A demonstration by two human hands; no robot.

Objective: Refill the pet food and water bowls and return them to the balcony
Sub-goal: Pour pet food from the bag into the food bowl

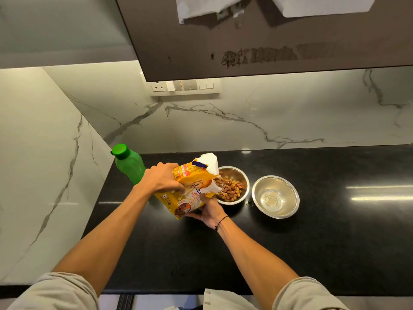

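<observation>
While both hands (164, 177) clutch it, yellow food bag (190, 193) tilts, torn mouth over kibble-filled steel bowl (233, 185)

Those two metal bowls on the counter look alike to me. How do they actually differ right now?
The left bowl holds brown and orange kibble; the right bowl holds only clear water. The torn mouth of the food bag, gripped by the left hand and the right hand, is tipped over the left bowl's rim, while nothing touches the right bowl. The left bowl stands nearer the green bottle. Both are round, shiny steel, upright on the black counter.
</observation>
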